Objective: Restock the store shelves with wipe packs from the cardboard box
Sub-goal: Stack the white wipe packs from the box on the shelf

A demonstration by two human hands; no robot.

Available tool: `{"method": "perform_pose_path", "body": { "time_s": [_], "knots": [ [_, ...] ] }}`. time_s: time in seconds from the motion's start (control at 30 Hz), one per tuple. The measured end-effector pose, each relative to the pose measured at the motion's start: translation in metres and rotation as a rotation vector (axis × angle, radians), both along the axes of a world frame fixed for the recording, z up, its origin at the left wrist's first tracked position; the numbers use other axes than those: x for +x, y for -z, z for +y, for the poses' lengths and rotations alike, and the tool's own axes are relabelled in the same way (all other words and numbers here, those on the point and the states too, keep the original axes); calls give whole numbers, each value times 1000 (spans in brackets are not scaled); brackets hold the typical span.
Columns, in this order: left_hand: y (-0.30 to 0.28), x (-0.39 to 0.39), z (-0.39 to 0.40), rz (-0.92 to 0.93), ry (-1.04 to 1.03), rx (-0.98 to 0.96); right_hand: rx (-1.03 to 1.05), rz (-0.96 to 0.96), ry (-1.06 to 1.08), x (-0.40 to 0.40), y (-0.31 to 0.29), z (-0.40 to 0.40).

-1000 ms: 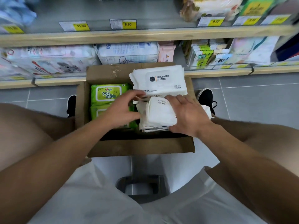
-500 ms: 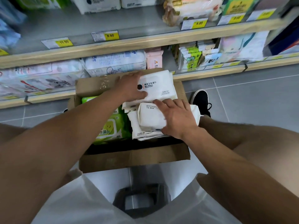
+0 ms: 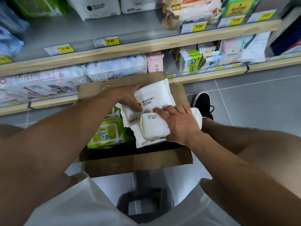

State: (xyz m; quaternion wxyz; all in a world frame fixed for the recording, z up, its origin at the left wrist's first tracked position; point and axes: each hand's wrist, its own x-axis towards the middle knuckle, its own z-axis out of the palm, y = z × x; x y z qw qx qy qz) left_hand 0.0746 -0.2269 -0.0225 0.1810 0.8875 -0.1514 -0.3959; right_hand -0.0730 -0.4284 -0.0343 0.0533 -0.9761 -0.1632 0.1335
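Observation:
An open cardboard box (image 3: 136, 163) stands on the floor between my knees. Green wipe packs (image 3: 106, 134) lie in its left half and white wipe packs in its right half. My left hand (image 3: 128, 98) grips the left edge of the upper white wipe pack (image 3: 156, 97), fingers behind it and thumb on its front, tilting it up. My right hand (image 3: 180, 123) lies over a lower white wipe pack (image 3: 153, 128), fingers curled over its top edge. More white packs (image 3: 146, 142) sit under it.
Two wood-edged shelves (image 3: 114, 51) run across the back, with yellow price tags (image 3: 111, 41) and mixed wipe packs. White packs (image 3: 96, 7) of the same kind stand on the upper shelf. A black shoe (image 3: 202, 101) is right of the box, on grey floor tiles.
My left hand left the lower stack, reached up and took hold of the upper white pack, which is now tilted. The view has tipped up toward the shelves. My right hand stayed on the lower pack.

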Motion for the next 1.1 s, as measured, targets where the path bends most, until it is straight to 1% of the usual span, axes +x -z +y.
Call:
{"method": "perform_pose_path", "body": {
  "time_s": [0.13, 0.23, 0.3, 0.43, 0.5, 0.57, 0.67, 0.73, 0.9, 1.1],
  "knots": [
    [-3, -1, -2, 87, -61, 14, -16, 2, -27, -2, 0, -1],
    [-5, -6, 2, 83, -168, -28, -23, -4, -36, -1, 1, -1],
    [-7, -15, 5, 17, -210, -50, -19, 2, -34, 0, -1, 1],
    [-10, -34, 18, -220, -262, -39, -3, 35, 17, 5, -6, 9],
    [-14, -43, 32, -326, -321, -52, 20, 52, 96, 6, -8, 13],
    [-24, -48, 51, -393, -397, -93, 67, 60, 208, 7, -11, 19],
    [-46, -50, 83, -468, -495, -108, 155, 65, 352, 14, -18, 33],
    [-60, -50, 102, -515, -549, -129, 196, 39, 399, 24, -25, 42],
    [-84, -39, 136, -571, -678, -186, 238, -94, 420, 63, -52, 55],
    [-92, -10, 157, -611, -723, -162, 200, -246, 382, 132, -95, 67]
  ]
}}
